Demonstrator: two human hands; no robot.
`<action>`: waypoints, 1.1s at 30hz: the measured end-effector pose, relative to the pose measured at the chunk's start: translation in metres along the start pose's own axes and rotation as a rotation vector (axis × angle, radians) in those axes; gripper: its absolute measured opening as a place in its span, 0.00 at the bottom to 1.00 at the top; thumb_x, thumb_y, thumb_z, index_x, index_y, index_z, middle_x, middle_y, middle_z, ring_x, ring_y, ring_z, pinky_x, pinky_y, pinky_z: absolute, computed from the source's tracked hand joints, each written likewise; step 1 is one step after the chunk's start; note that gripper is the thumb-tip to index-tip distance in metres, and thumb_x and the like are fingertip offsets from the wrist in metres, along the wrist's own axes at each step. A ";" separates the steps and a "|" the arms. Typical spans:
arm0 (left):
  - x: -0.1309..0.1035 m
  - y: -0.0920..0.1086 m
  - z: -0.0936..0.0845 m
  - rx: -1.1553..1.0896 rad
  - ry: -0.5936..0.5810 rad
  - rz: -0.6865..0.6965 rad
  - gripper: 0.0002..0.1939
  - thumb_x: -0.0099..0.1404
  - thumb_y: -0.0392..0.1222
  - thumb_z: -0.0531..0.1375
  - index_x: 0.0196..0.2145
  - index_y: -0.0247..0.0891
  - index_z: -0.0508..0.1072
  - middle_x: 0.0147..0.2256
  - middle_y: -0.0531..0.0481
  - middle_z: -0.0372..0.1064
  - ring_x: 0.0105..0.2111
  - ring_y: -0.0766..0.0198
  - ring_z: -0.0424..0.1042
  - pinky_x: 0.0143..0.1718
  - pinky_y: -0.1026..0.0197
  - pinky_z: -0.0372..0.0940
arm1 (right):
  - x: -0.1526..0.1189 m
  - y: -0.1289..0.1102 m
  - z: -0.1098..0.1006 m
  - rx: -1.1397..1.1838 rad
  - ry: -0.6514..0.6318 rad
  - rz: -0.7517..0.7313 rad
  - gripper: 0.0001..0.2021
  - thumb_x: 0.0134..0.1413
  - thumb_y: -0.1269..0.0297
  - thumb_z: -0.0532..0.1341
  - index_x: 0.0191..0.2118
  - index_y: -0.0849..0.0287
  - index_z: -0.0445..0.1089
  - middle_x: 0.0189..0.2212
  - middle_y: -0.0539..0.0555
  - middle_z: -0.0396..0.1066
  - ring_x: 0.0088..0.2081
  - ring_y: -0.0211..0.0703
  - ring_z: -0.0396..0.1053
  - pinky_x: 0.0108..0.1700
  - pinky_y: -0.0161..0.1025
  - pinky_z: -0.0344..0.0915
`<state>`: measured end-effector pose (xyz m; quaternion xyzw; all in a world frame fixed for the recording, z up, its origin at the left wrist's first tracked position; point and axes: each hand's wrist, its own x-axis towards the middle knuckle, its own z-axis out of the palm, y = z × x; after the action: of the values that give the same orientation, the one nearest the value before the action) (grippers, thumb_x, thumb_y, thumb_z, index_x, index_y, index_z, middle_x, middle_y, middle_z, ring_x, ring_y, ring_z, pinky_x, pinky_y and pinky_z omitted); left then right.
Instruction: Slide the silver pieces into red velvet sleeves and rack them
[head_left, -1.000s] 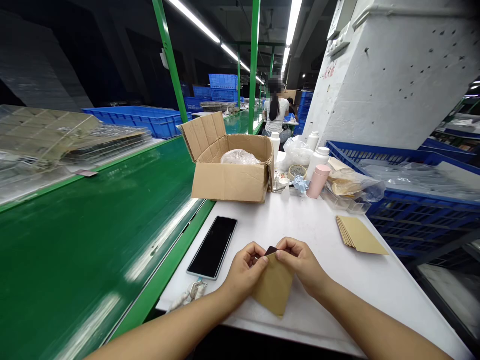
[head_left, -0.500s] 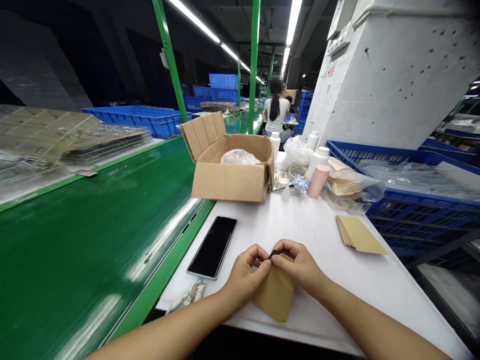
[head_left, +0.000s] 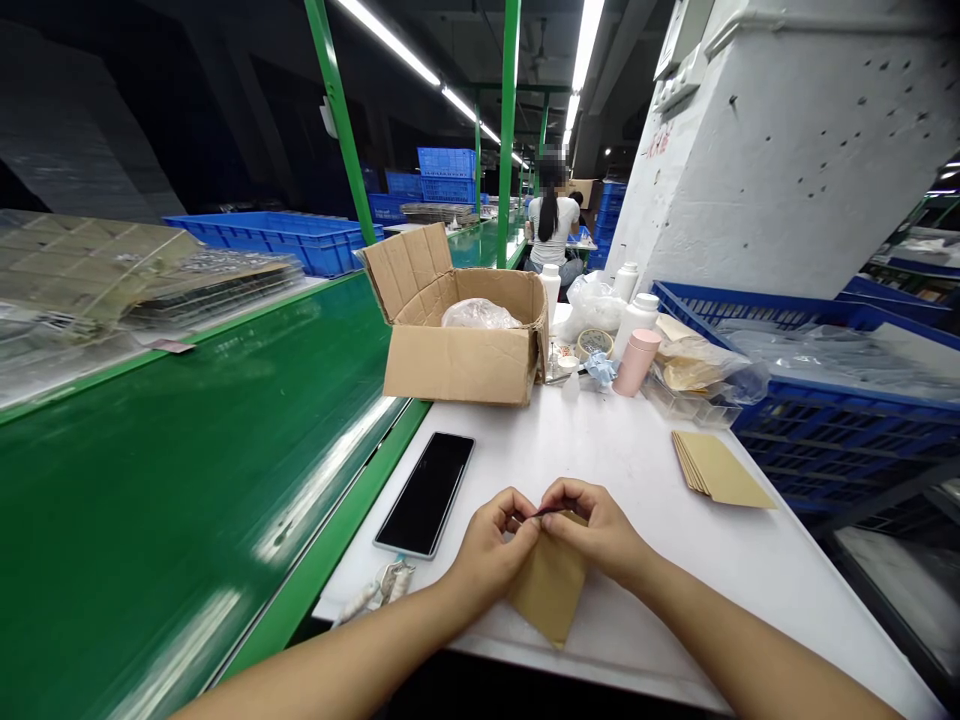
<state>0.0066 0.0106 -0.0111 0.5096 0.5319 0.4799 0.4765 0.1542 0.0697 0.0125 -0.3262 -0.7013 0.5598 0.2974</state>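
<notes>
Near the front edge of the white table, my left hand (head_left: pixel 495 548) and my right hand (head_left: pixel 602 532) meet over a flat brown paper envelope (head_left: pixel 550 590). Both are closed, thumbs and fingertips pinching its upper end. Between the fingertips shows a small dark strip (head_left: pixel 541 513); what it is I cannot make out, as the fingers cover most of it. The envelope's lower corner points down toward me. A fanned stack of similar brown envelopes (head_left: pixel 724 470) lies on the table to the right. To the left of my hands lies a black-screened phone (head_left: pixel 426 493).
An open cardboard box (head_left: pixel 459 365) with a clear plastic bag stands behind the phone. White bottles, a pink bottle (head_left: pixel 637 362) and tape (head_left: pixel 595 343) sit at the back. A green conveyor (head_left: pixel 187 430) runs along the left; a blue crate (head_left: pixel 810 420) stands right. A person sits farther off.
The dark strip between my fingertips looks thinner and flatter now. My right fingers have shifted slightly left, and the envelope has turned a little. Nothing else nearby has moved.
</notes>
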 end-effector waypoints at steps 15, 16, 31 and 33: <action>0.001 0.002 -0.001 -0.052 0.030 -0.021 0.12 0.56 0.45 0.58 0.27 0.33 0.62 0.26 0.53 0.61 0.27 0.73 0.61 0.30 0.69 0.57 | 0.002 0.005 -0.004 0.260 -0.071 0.078 0.10 0.43 0.66 0.65 0.32 0.60 0.65 0.29 0.49 0.65 0.31 0.36 0.62 0.34 0.33 0.59; 0.001 0.002 -0.001 -0.040 0.020 -0.020 0.12 0.56 0.45 0.58 0.28 0.33 0.63 0.27 0.53 0.62 0.27 0.73 0.61 0.30 0.69 0.57 | 0.002 0.006 -0.003 0.237 -0.062 0.090 0.09 0.43 0.66 0.64 0.31 0.60 0.65 0.28 0.49 0.65 0.30 0.36 0.62 0.33 0.33 0.59; 0.004 -0.005 0.000 -0.060 0.010 -0.026 0.11 0.58 0.45 0.57 0.31 0.33 0.64 0.28 0.52 0.63 0.28 0.73 0.62 0.31 0.69 0.58 | 0.002 0.006 -0.005 0.276 -0.057 0.164 0.09 0.44 0.64 0.64 0.29 0.62 0.66 0.26 0.49 0.65 0.29 0.35 0.61 0.31 0.33 0.58; 0.004 -0.005 -0.001 -0.077 0.020 -0.044 0.12 0.57 0.46 0.57 0.31 0.33 0.63 0.28 0.52 0.63 0.27 0.73 0.62 0.31 0.69 0.58 | 0.003 0.006 -0.006 0.307 -0.093 0.161 0.10 0.44 0.63 0.65 0.30 0.62 0.66 0.27 0.50 0.66 0.30 0.36 0.62 0.33 0.33 0.58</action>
<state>0.0053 0.0148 -0.0162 0.4743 0.5290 0.4943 0.5008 0.1581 0.0763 0.0077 -0.3057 -0.5923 0.6967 0.2653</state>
